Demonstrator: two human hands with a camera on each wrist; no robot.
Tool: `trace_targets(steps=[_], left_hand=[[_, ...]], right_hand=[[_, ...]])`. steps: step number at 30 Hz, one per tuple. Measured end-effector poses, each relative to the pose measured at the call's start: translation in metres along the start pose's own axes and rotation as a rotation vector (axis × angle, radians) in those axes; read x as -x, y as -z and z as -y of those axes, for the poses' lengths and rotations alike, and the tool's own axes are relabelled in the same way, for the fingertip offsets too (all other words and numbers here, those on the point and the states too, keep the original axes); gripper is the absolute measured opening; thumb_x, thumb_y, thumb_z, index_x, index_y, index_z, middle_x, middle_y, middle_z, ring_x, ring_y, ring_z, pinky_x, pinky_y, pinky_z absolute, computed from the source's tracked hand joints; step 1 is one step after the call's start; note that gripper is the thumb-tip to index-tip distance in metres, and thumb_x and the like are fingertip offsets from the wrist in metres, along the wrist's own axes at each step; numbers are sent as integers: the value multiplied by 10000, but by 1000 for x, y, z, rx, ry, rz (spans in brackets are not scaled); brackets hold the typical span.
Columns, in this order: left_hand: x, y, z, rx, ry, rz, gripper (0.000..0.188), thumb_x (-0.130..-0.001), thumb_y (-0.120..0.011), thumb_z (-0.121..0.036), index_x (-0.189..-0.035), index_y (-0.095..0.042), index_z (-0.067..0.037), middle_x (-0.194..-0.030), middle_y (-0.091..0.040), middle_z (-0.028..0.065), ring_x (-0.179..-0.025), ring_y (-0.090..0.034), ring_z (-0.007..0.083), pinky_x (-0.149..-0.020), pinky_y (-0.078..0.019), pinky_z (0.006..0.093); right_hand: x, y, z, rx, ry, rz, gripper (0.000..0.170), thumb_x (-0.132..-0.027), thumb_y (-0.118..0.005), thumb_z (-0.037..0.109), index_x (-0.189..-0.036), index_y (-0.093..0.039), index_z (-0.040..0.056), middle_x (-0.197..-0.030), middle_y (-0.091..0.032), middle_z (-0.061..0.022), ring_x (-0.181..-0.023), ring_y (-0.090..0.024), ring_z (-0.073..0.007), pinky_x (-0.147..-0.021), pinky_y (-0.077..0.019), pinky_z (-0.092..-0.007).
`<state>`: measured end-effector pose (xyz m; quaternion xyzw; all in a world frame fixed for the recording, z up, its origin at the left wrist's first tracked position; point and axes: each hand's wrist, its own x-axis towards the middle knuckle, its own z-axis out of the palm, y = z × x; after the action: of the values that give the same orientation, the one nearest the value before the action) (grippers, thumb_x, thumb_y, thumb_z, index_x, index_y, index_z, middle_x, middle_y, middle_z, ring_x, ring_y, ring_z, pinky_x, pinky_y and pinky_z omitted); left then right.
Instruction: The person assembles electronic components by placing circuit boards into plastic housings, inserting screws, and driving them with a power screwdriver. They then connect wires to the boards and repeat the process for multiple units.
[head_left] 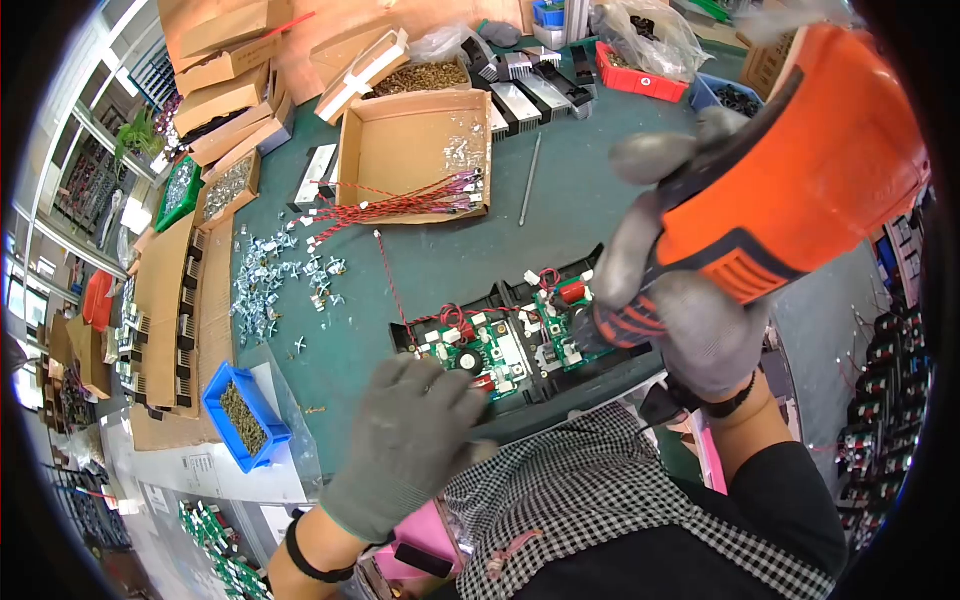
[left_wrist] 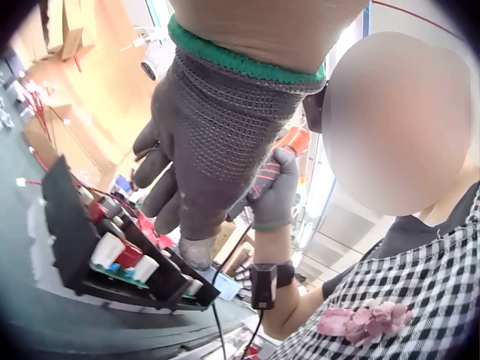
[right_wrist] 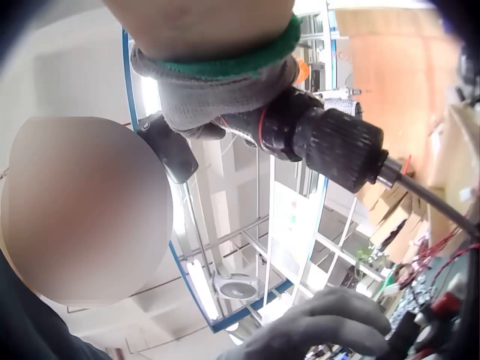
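Observation:
My gloved right hand (head_left: 705,325) grips an orange and black electric drill (head_left: 810,170), nose pointing down-left. In the right wrist view its black chuck (right_wrist: 341,150) holds a long metal bit (right_wrist: 435,201). Below the drill lies a black plastic housing (head_left: 570,387) with a green circuit board (head_left: 485,350) on the left and a second board (head_left: 550,328) on the right, joined by red wires. My gloved left hand (head_left: 410,430) is at the housing's left front edge, fingers loosely bent, nothing seen in them. The drill's nose hides part of the second board.
Behind the housing stands a cardboard tray (head_left: 400,150) with red wire leads (head_left: 400,203) across its front. Small metal pieces (head_left: 265,285) are heaped to the left. A blue bin (head_left: 272,447) sits at left front, a thin metal rod (head_left: 530,180) at the back.

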<state>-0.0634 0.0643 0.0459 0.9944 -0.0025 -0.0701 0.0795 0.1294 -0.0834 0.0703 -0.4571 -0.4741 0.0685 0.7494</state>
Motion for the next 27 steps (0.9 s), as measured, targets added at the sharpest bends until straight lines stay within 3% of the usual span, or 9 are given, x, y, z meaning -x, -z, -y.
trace_targets(steps=[2, 4, 5, 8, 12, 27], left_hand=[[-26, 2, -9, -3, -176, -105, 678, -673, -746, -534, -1194, -625, -118, -1226, -610, 61, -1261, -493, 268, -1164, -255, 487], [-58, -12, -8, -31, -308, -199, 723, -664, -755, -531, -1230, -604, -107, -1229, -602, 62, -1255, -493, 255, -1165, -251, 487], [-68, -23, -3, -73, -311, -164, 792, -654, -768, -530, -1282, -568, -91, -1225, -600, 63, -1253, -489, 240, -1176, -227, 492], [-85, -27, -1, -161, -334, -20, 732, -683, -782, -523, -1229, -589, -75, -1211, -618, 45, -1299, -465, 235, -1197, -204, 498], [-90, -26, -1, -210, -302, 12, 691, -670, -788, -541, -1162, -601, -93, -1136, -621, 33, -1264, -489, 214, -1196, -218, 502], [-85, -36, 7, 7, -310, -140, 661, -672, -773, -459, -1185, -609, -76, -1107, -626, 46, -1254, -496, 222, -1206, -209, 494]], right_hand=[[2, 4, 5, -114, -120, -127, 703, -760, -605, -54, -1388, -304, 45, -1249, -569, -182, -665, -641, -163, -604, -579, -301], [9, 18, 2, 212, -65, -27, 708, -754, -605, -56, -1387, -305, 47, -1251, -568, -184, -671, -644, -164, -604, -577, -300], [12, 19, -1, 236, -61, -5, 707, -753, -603, -58, -1386, -306, 48, -1250, -568, -184, -671, -644, -165, -604, -576, -300], [21, 21, -10, 228, -92, 39, 705, -747, -595, -63, -1382, -310, 51, -1248, -569, -185, -673, -644, -165, -605, -575, -299], [29, 17, -24, 224, -98, 67, 704, -740, -585, -70, -1377, -315, 55, -1245, -570, -185, -675, -645, -166, -605, -572, -298], [34, 8, -38, 278, -94, 145, 701, -713, -548, -96, -1359, -334, 71, -1234, -574, -188, -681, -646, -170, -608, -564, -295]])
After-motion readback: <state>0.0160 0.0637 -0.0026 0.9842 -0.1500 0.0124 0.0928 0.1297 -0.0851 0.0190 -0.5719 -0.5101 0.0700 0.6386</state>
